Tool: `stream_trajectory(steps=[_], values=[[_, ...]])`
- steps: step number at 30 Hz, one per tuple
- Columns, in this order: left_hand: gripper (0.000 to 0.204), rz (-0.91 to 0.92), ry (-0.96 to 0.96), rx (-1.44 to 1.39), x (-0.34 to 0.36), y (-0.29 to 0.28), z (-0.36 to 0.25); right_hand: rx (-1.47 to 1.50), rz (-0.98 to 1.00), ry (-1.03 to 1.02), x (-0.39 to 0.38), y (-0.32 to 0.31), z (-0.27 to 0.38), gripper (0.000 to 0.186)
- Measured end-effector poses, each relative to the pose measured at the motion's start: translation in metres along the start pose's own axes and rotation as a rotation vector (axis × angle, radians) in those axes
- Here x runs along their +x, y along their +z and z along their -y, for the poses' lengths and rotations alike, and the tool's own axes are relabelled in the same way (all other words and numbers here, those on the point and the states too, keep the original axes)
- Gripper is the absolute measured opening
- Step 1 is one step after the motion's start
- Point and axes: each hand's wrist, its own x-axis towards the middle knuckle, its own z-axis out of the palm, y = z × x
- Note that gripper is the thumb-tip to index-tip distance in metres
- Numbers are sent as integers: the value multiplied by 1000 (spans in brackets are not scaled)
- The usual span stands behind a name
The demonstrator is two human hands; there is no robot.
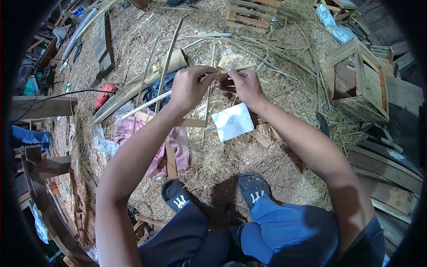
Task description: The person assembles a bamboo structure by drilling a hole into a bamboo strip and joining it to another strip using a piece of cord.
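Both my hands are raised in front of me, close together above the shaving-covered ground. My right hand (245,87) is closed round a short, thin wooden strip (245,67), one end of which sticks out to the right past the fingers. Beside it, my left hand (192,87) is bent into a pinch at the strip's left end; what its fingertips hold is too small to make out. Below the right hand lies a white sheet of paper (232,122) with a faint drawing. Several long, slender wooden strips (170,55) lie around the left hand.
A red power tool (104,97) with a black cord lies left by a long wooden board (129,99). Pink cloth (178,149) is near my left sandal (175,193). A wooden box frame (358,82) stands right, and a slatted wooden piece (252,14) is at the far side.
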Motion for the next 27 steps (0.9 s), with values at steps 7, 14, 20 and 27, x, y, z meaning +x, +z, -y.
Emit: stream_trajectory(steps=[7,14,20,27], values=[[16,-72,99,-44,1,0,6,-162,50,4,6,-10,-9,38],[14,-149,16,-62,5,-16,6,-92,71,7,3,-10,-4,39],[17,-178,-54,5,2,-47,24,-62,86,42,1,-7,0,39],[24,67,96,200,-20,-66,30,-62,72,41,0,-5,1,39]])
